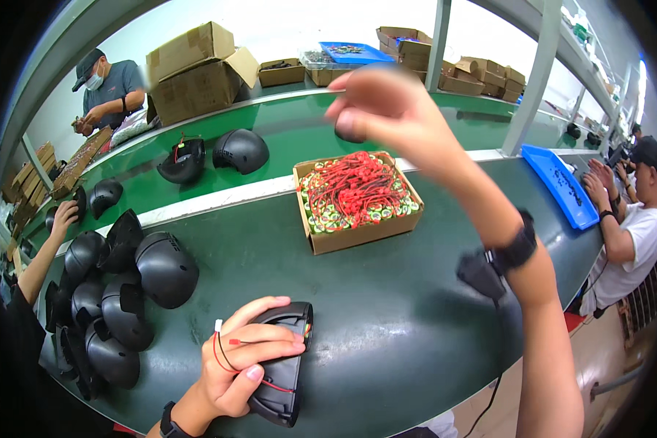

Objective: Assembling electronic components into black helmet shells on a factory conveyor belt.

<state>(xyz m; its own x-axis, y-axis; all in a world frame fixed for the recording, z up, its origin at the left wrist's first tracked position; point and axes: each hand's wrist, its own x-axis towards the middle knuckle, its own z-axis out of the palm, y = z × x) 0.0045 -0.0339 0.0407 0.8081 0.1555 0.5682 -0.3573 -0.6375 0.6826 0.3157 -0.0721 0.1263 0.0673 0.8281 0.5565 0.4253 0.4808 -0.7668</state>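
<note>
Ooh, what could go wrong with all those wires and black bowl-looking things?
The thin wires lying over the left hand might snag or get tugged if the black shell is turned. The red leads in the carton look tangled, so lifting one could drag others along. The heaped shells on the left lean on each other, so a bump might make some slide.

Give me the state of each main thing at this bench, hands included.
Held black shell: gripped, wires showing
Left hand: closed on it
Right hand: raised, blurred, grip unclear
Small cardboard box: open, full of red-wired parts
Black shells at left: clustered together
Blue tray at right: open, small dark parts inside
</note>
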